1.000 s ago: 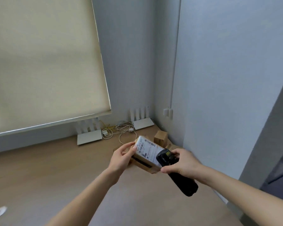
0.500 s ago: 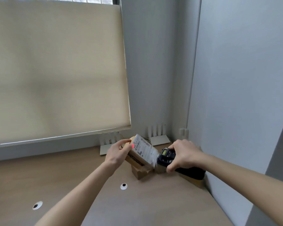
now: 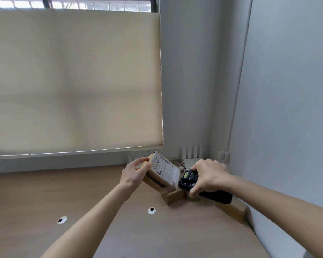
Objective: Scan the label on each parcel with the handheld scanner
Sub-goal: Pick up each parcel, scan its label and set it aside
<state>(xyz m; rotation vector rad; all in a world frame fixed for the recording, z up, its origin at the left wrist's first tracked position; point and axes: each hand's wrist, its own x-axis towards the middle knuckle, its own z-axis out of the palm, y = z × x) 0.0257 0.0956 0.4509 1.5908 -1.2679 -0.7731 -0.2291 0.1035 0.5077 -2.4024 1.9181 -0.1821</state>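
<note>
My left hand point(image 3: 133, 173) holds a brown cardboard parcel point(image 3: 161, 174) tilted above the wooden desk, its white barcode label point(image 3: 165, 169) facing up and to the right. My right hand point(image 3: 207, 176) grips a black handheld scanner point(image 3: 189, 180), whose head sits close to the label's right edge. A second small cardboard parcel point(image 3: 173, 197) lies on the desk below the held one. Another flat brown parcel point(image 3: 231, 210) lies against the right wall, partly hidden by the scanner's handle.
The wooden desk point(image 3: 82, 202) has two round cable holes point(image 3: 151, 210), point(image 3: 62, 219). White routers point(image 3: 191, 155) and cables stand in the back corner. A beige blind point(image 3: 73, 81) covers the window; grey walls close the right side.
The view has tilted upward, so hands and parcel sit lower in frame. The red scan dot seen on the label half a second ago is gone. Both grips are unchanged.
</note>
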